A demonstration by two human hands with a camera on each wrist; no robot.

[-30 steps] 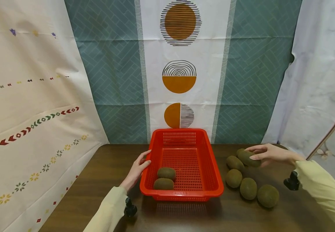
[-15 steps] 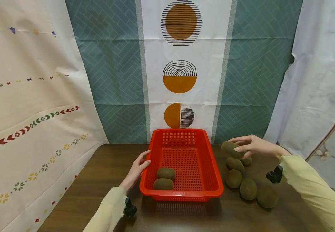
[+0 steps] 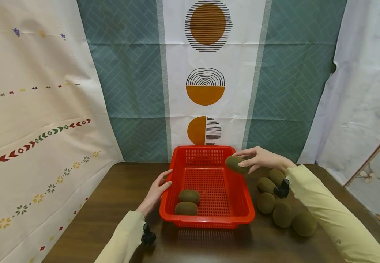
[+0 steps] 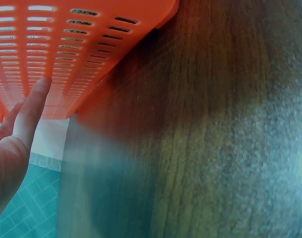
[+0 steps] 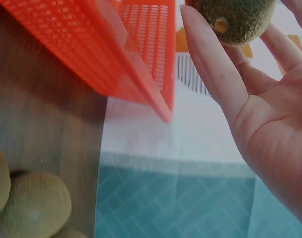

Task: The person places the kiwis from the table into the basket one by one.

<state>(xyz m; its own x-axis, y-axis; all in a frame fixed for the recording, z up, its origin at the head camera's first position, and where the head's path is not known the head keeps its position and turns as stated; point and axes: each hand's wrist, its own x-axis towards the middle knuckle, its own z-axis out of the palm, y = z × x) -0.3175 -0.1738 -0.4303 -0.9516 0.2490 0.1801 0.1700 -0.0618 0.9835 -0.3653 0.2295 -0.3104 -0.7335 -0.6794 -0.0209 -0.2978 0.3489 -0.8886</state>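
By the basket's [image 3: 206,219] far right corner, the right hand [image 3: 263,159] grips a kiwi [image 3: 235,164] (pale spot [image 5: 220,24] visible only from that wrist). The left hand [image 3: 153,194], fingers extended, touches the left edge; open mesh floor [image 3: 209,182] between.

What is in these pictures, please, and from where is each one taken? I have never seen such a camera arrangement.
No machine is working here: a person uses two bare hands. The widest picture comes from a camera worn on the head, looking forward and down. The other two come from the left and right wrists; the small black parts there are probably those cameras.

On the brown table stands a red basket with two kiwis inside. To its right lie five kiwis. The right hand holds another kiwi, raised near the basket's right side. The left hand is at its left side.
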